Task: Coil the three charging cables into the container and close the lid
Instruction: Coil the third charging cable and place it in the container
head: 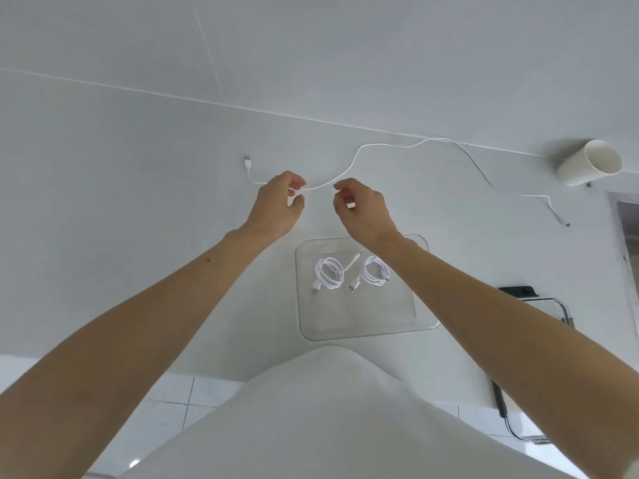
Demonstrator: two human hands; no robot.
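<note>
A clear square container sits on the white table in front of me. Two coiled white cables lie inside it, one on the left and one on the right. A third white cable stretches uncoiled across the table beyond the container, its USB plug at the far left and its small plug at the right. My left hand pinches this cable near the USB end. My right hand hovers just right of it with fingers curled and apart, holding nothing.
A white cup lies on its side at the far right. The clear lid with dark clips rests at the right, partly under my right arm. The table's near edge runs just behind my white clothing.
</note>
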